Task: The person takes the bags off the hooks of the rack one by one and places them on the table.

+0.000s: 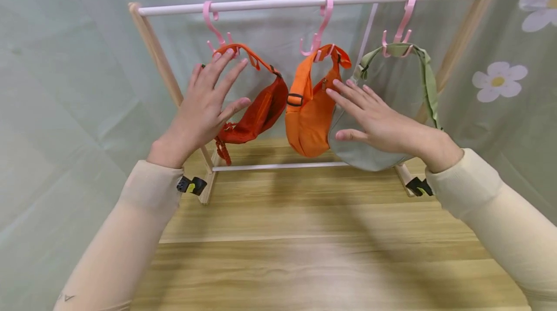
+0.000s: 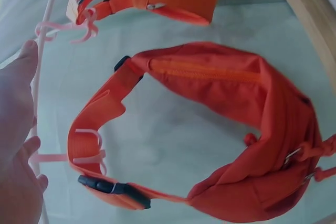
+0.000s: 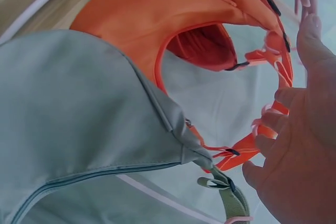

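A red waist bag [image 1: 265, 110] hangs by its strap from a pink hook [image 1: 210, 23], its zipper and cord pulls showing in the left wrist view. My left hand [image 1: 204, 100] is in front of its left side, fingers spread and holding nothing. In the middle hangs an orange waist bag [image 1: 306, 132] on a second pink hook [image 1: 324, 21]. To its right, a grey-green bag [image 1: 370, 156] hangs from a third pink hook [image 1: 405, 18]. My right hand [image 1: 376, 120] hovers before the orange and grey-green bags, fingers extended; whether it touches either cannot be told.
The hooks hang on the white top bar [image 1: 270, 5] of a rack with wooden side posts [image 1: 158, 54]. A lower white bar [image 1: 278, 166] joins its feet on the wood-grain table [image 1: 304, 253]. Behind is a pale curtain [image 1: 65, 83] with flower prints at right.
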Tool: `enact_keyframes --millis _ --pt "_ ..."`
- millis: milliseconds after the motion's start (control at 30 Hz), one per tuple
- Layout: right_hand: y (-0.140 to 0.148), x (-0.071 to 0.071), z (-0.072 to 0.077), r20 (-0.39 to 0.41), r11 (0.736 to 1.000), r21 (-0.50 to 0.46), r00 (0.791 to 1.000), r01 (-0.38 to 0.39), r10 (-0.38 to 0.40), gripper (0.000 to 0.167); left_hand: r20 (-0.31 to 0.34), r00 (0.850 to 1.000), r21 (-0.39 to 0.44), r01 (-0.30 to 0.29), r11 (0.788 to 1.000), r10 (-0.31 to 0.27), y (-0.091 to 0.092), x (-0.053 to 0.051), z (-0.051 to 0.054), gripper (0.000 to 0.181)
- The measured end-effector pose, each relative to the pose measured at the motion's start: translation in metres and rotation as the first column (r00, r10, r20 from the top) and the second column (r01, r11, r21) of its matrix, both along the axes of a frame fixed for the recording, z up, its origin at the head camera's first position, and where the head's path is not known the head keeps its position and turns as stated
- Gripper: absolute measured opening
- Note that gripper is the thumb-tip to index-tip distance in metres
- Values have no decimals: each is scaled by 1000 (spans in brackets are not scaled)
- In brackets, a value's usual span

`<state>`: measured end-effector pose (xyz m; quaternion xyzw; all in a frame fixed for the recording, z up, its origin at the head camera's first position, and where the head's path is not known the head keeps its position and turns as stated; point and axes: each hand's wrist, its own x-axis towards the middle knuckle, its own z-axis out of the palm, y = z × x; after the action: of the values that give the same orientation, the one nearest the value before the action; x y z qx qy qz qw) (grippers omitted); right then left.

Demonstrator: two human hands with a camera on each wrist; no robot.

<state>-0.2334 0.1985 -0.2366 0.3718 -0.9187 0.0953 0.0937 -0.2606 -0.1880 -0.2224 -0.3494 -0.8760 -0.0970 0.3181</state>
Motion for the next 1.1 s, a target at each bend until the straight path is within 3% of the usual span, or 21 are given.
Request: enact_keyframes --millis 433,600,733,1100 --pt "-9 -4 24 -23 999 -13 999 -33 32 90 -15 1000 32 -27 999 27 -2 -12 29 71" --pt "-16 -7 34 -43 997 -42 997 -72 70 90 -56 998 53 -34 998 37 -3 -18 43 68" --pt "-19 -8 41 -55 997 -34 996 -73 71 89 -77 995 48 -64 997 67 -3 -22 53 67" --pt "-25 -4 52 -65 996 -36 995 -80 78 88 -55 987 23 -150 988 151 -3 -35 73 69"
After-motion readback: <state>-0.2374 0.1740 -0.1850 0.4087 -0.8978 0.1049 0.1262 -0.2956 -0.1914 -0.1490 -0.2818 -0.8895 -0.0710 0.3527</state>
